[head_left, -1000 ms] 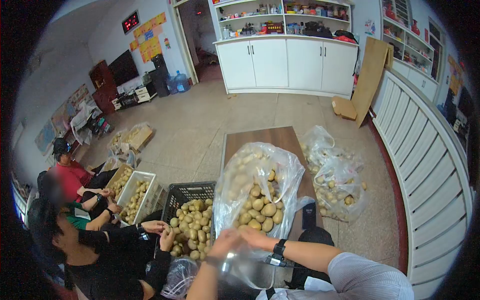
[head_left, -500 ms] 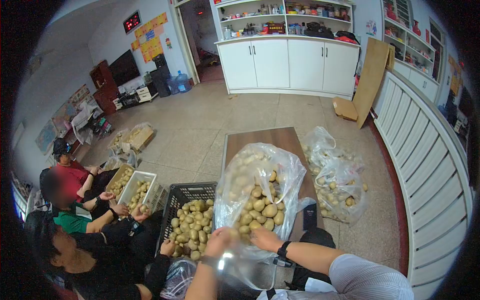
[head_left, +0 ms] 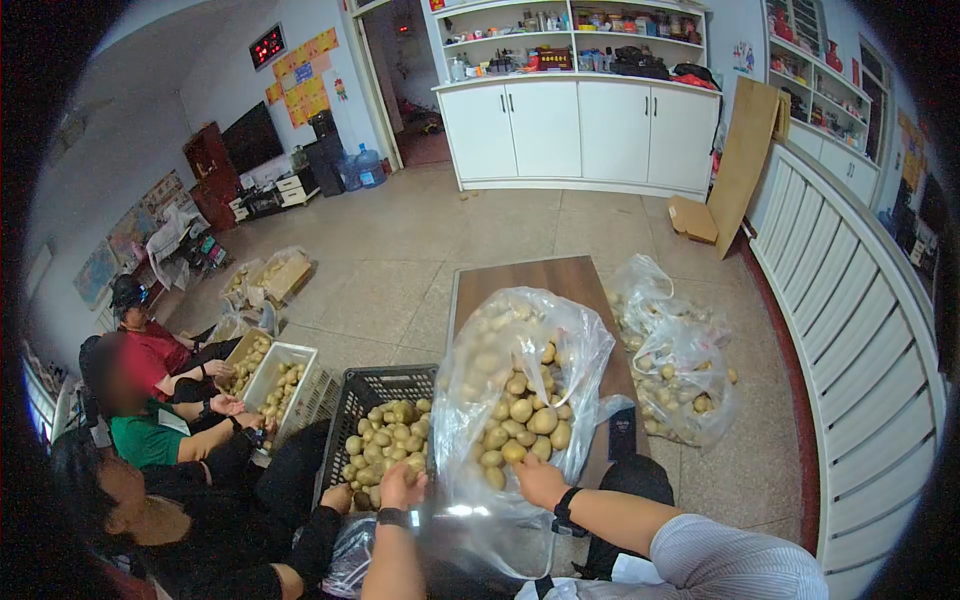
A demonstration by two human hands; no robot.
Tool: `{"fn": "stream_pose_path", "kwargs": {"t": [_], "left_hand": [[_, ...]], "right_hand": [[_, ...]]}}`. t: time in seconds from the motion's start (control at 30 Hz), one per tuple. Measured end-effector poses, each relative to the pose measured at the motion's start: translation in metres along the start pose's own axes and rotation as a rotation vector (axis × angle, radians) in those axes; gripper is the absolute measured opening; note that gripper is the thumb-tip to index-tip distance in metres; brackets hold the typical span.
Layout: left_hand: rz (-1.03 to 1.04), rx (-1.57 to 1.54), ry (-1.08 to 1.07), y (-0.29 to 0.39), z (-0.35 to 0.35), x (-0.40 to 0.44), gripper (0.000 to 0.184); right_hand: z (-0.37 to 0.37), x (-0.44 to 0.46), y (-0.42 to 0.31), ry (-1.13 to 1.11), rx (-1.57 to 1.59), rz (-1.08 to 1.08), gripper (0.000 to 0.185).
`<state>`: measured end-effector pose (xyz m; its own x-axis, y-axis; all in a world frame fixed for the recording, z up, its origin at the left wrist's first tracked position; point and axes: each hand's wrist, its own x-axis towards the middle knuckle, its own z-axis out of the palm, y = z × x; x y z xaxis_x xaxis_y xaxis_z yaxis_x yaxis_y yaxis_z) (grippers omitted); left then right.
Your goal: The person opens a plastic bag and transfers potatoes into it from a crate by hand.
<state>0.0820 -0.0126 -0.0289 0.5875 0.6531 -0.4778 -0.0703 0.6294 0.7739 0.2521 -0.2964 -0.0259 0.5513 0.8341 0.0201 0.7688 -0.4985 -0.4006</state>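
The person's left hand (head_left: 402, 488) is above the near right corner of the black crate (head_left: 390, 377), with its fingers pointing away from the body. Its palm side is not clear; whether it holds a potato cannot be told. Between the forearms, a blurred, shiny patch obscures the near part of the plastic bag (head_left: 582, 345).

The right hand (head_left: 542, 484) is at the open mouth of this bag. Its fingertips meet a yellowish potato (head_left: 513, 452), which lies just beyond them, at the near left of the exposed potatoes. The fingers are drawn narrow; whether they grip the potato or only touch it is hard to make out.

The bag rests on the table (head_left: 528, 273), directly right of the crate. Its cloudy film veils the potatoes in its far left part. The table's near end is hidden by the bag and the arms. A phone (head_left: 622, 435) lies to the right of the bag.

A co-worker's hand (head_left: 337, 497) is at the crate's near left side; its fingertips are indistinct. Farther left, a white crate (head_left: 322, 392) is partly covered by co-workers' arms.
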Motion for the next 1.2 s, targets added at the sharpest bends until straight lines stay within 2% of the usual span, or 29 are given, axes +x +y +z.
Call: {"fn": "stream_pose_path", "kwargs": {"t": [0.1, 0.17, 0.2, 0.3, 0.33, 0.37, 0.4, 0.43, 0.5, 0.57, 0.6, 0.67, 0.7, 0.73, 0.77, 0.83, 0.87, 0.9, 0.93, 1.0, 1.2], "left_hand": [[0.028, -0.017, 0.121, 0.003, -0.009, -0.001, 0.013], [0.221, 0.470, 0.018, 0.008, -0.014, -0.007, 0.015], [0.220, 0.470, 0.018, 0.010, -0.012, -0.010, 0.015], [0.059, 0.045, 0.161, 0.013, -0.007, -0.010, 0.012], [0.091, 0.073, 0.154, 0.009, -0.016, -0.002, 0.011], [0.200, 0.234, 0.128, 0.001, -0.028, 0.007, 0.011], [0.418, 0.570, 0.117, -0.011, -0.046, 0.021, 0.011], [0.573, 0.776, 0.154, -0.017, -0.056, 0.031, 0.011], [0.458, 0.687, 0.209, -0.010, -0.052, 0.021, 0.011], [0.556, 1.386, 0.231, -0.003, -0.058, 0.024, 0.010], [0.553, 1.387, 0.232, -0.002, -0.058, 0.022, 0.010], [0.504, 1.625, 0.265, 0.005, -0.058, 0.019, 0.015], [0.508, 1.642, 0.276, 0.006, -0.056, 0.017, 0.013], [0.502, 1.621, 0.273, 0.008, -0.052, 0.016, 0.011], [0.492, 1.376, 0.262, 0.005, -0.052, 0.017, 0.010], [0.300, 0.360, 0.201, -0.005, -0.047, 0.023, 0.010], [0.235, 0.085, 0.184, -0.005, -0.042, 0.021, 0.011], [0.207, -0.056, 0.155, -0.008, -0.041, 0.021, 0.013], [0.190, -0.139, 0.140, -0.012, -0.039, 0.020, 0.015], [0.150, 0.137, 0.240, 0.017, 0.016, -0.026, 0.024], [0.124, 0.219, 0.131, 0.013, 0.035, -0.030, 0.021]], "right_hand": [[-0.002, -0.002, -0.001, -0.011, -0.021, -0.013, 0.026], [-0.003, -0.004, -0.003, -0.006, -0.018, -0.027, 0.028], [-0.004, -0.005, -0.003, -0.006, -0.041, -0.032, 0.030], [-0.004, -0.006, -0.003, -0.012, -0.064, -0.039, 0.031], [-0.003, -0.006, -0.003, -0.017, -0.065, -0.042, 0.029], [-0.003, -0.006, -0.003, -0.017, -0.065, -0.042, 0.029], [-0.004, -0.006, -0.003, -0.012, -0.096, -0.064, 0.028], [-0.004, -0.007, -0.003, -0.008, -0.127, -0.086, 0.026], [-0.006, -0.011, -0.006, 0.027, -0.144, -0.087, 0.024], [-0.006, -0.013, -0.007, 0.062, -0.162, -0.092, 0.023], [-0.005, -0.014, -0.006, 0.062, -0.173, -0.097, 0.023], [-0.005, -0.014, -0.006, 0.059, -0.183, -0.104, 0.023], [-0.005, -0.014, -0.006, 0.056, -0.191, -0.113, 0.022], [-0.005, -0.015, -0.006, 0.052, -0.199, -0.122, 0.022], [-0.003, -0.014, -0.005, 0.051, -0.197, -0.120, 0.022], [0.001, -0.014, -0.005, 0.068, -0.184, -0.083, 0.021], [0.006, -0.013, -0.003, 0.060, -0.182, -0.087, 0.021], [0.012, -0.011, 0.002, 0.025, -0.176, -0.083, 0.027], [0.018, -0.011, 0.005, -0.009, -0.170, -0.077, 0.033], [0.019, -0.010, 0.005, -0.031, -0.141, -0.063, 0.030], [0.000, -0.006, -0.005, -0.033, 0.059, 0.046, 0.023]]}}
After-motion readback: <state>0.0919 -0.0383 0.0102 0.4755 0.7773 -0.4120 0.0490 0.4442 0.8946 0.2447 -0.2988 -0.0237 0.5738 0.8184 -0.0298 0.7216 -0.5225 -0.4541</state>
